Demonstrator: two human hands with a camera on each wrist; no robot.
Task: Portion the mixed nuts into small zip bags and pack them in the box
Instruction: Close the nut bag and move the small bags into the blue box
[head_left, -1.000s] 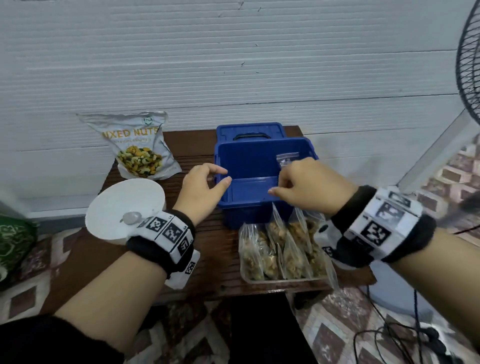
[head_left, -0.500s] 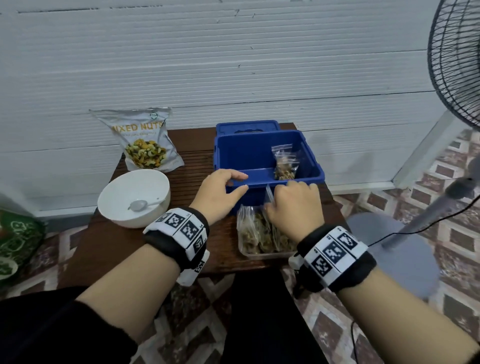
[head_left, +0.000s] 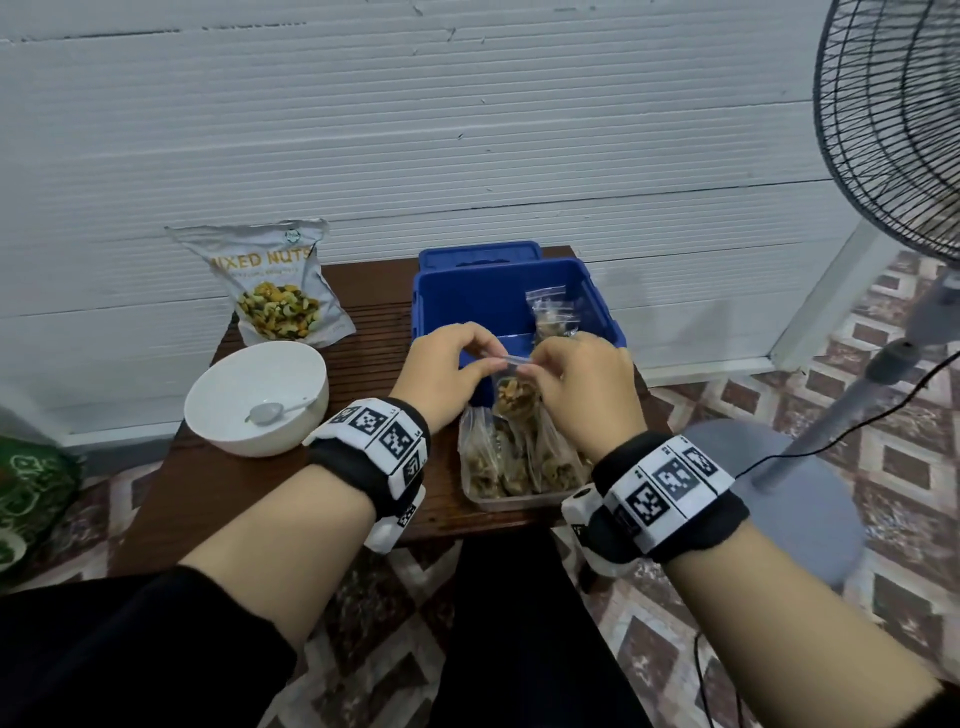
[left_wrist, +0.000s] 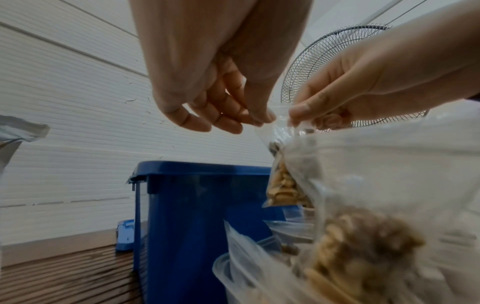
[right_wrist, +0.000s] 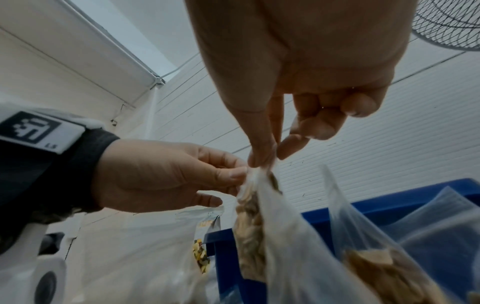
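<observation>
One dark wooden table (head_left: 363, 358), one blue box (head_left: 493, 291) open at its far edge with one filled bag (head_left: 551, 317) upright inside, one white bowl (head_left: 257, 397), one clear tray (head_left: 519, 501) at the near edge holding several bags, left hand (head_left: 441, 374) and right hand (head_left: 582, 389) each pinching the top strip of one zip bag (head_left: 514, 397), hanging upright just above the tray.
</observation>
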